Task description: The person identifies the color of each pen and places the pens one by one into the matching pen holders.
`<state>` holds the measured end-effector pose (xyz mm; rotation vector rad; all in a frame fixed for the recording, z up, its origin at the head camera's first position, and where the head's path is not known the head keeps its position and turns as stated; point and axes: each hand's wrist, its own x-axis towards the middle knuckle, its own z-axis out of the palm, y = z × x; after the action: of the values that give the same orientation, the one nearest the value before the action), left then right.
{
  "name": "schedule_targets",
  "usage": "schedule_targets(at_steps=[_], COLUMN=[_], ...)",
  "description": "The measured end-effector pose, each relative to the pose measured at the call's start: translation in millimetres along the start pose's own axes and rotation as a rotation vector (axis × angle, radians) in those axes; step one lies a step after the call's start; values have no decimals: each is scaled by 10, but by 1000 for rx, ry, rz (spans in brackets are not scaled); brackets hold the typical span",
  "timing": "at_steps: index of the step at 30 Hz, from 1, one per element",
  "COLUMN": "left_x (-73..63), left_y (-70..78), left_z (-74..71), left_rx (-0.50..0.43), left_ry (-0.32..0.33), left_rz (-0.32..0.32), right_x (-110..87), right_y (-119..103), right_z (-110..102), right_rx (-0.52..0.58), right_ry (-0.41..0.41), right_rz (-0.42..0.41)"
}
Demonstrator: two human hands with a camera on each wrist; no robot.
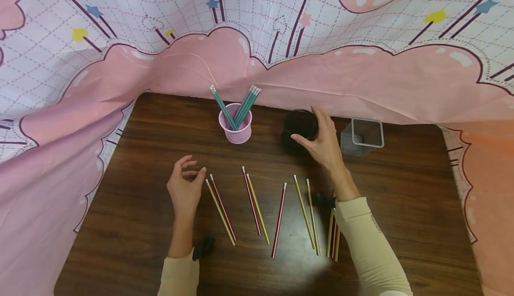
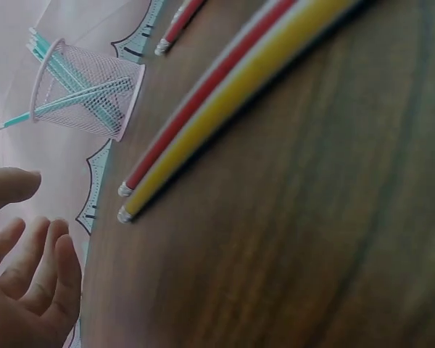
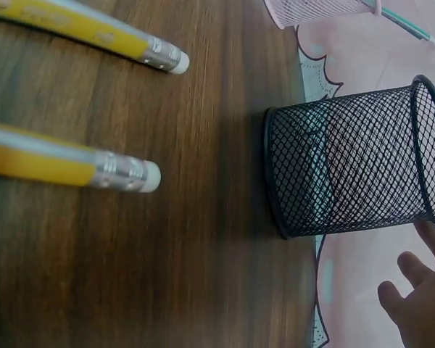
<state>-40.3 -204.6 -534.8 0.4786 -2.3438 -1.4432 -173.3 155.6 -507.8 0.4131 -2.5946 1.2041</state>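
A black mesh pencil cup [image 3: 348, 159] stands upright toward the back of the table, its inside dark in the head view. Around its right side is my right hand [image 1: 324, 144], with thumb and fingers spread apart at the rim. One fingertip [image 3: 429, 239] is right at the rim in the right wrist view; the thumb is out of sight there. My left hand [image 1: 186, 189] hovers loosely bent and holds nothing, beside a gold pencil [image 1: 221, 212] and a red pencil [image 1: 223, 207]. More red and gold pencils lie across the table, partly under my right sleeve.
A pink mesh cup [image 1: 237, 136] with several teal pencils [image 1: 246, 104] stands left of the black one. To the right is a square silver mesh holder [image 1: 363, 145]. A patterned cloth [image 1: 281, 82] hangs behind the dark wooden table [image 1: 160, 126].
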Motion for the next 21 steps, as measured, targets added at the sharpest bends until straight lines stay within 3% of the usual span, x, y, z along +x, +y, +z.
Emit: schedule_targets(at_steps=[12, 21], left_x=[-111, -281], left_y=[-75, 38], left_z=[-31, -53], left_rx=[53, 164], left_ry=[-55, -227], left_rz=[-56, -129], right_x=[-18, -54], right_y=[50, 53], right_z=[21, 39], right_rx=[25, 82], right_ry=[-56, -105], right_rz=[79, 180])
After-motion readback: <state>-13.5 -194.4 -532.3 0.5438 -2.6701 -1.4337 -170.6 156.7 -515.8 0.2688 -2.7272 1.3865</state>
